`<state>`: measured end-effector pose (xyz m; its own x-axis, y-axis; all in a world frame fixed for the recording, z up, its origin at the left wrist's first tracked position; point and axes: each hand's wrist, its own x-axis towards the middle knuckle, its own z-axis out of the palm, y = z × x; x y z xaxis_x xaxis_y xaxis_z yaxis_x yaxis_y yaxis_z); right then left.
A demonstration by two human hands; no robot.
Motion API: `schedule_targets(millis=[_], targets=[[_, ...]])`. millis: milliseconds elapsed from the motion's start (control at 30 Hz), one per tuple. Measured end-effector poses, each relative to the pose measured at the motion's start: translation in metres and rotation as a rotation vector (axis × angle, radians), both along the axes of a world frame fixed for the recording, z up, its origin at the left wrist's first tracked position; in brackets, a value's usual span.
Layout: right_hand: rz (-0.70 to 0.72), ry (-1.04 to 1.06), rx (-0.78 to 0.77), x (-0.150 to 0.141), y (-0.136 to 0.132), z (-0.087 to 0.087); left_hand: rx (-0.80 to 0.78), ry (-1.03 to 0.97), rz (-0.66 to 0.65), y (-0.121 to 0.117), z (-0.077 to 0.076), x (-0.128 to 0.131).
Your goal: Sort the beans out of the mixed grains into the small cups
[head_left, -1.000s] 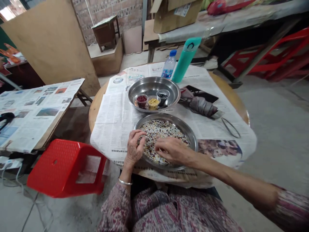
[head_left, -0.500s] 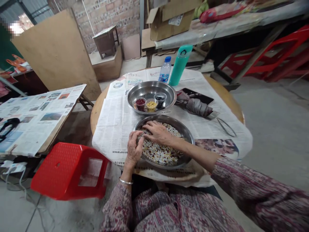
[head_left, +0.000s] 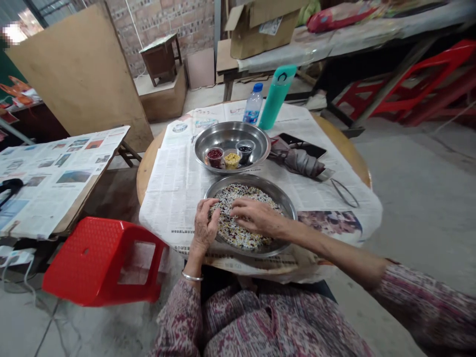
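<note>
A steel basin near the table's front edge holds mixed beans, white with yellow, dark red and black ones among them. My left hand rests at its left rim, fingers reaching over the beans and thumb apart; nothing shows in it. Above the middle of the beans is my right hand, palm down, fingers loosely stretched and spread. Behind stands a second steel basin with three small clear cups: dark red beans, yellow beans and black beans.
Newspaper covers the round table. At its back stand a water bottle and a teal bottle. A folded grey umbrella lies right, by a dark flat object. A red stool stands at left.
My right hand has moved right and toward me across the beans, away from my left hand, uncovering beans at the basin's far left. My left hand stays at the rim.
</note>
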<state>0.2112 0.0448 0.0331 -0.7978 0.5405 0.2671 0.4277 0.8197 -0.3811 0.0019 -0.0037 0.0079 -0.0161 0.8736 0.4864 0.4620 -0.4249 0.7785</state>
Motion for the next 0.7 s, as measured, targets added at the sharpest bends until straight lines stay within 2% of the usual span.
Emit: schedule_targets(millis=[100,167,233,367,467,533,700], targets=[[0.147,-0.022,0.04,-0.016,-0.017,-0.004,0.003,0.016,0.0,0.0,-0.001,-0.001],[0.145,-0.066,0.078,-0.022,-0.018,-0.008,0.011,0.021,0.004,0.0,-0.001,-0.001],[0.059,-0.105,0.108,-0.017,-0.009,-0.01,0.014,0.021,0.007,0.001,-0.001,-0.001],[-0.236,-0.104,0.124,0.01,0.019,-0.009,0.017,0.025,0.009,0.001,-0.002,-0.001],[-0.396,-0.072,0.113,0.024,0.027,-0.007,0.022,0.027,0.013,0.002,-0.004,-0.001],[-0.415,-0.097,0.084,0.024,0.023,-0.008,0.018,0.03,0.017,0.002,-0.004,-0.001],[-0.285,-0.074,-0.072,0.012,0.007,-0.014,0.033,0.031,0.012,0.002,-0.004,-0.001]])
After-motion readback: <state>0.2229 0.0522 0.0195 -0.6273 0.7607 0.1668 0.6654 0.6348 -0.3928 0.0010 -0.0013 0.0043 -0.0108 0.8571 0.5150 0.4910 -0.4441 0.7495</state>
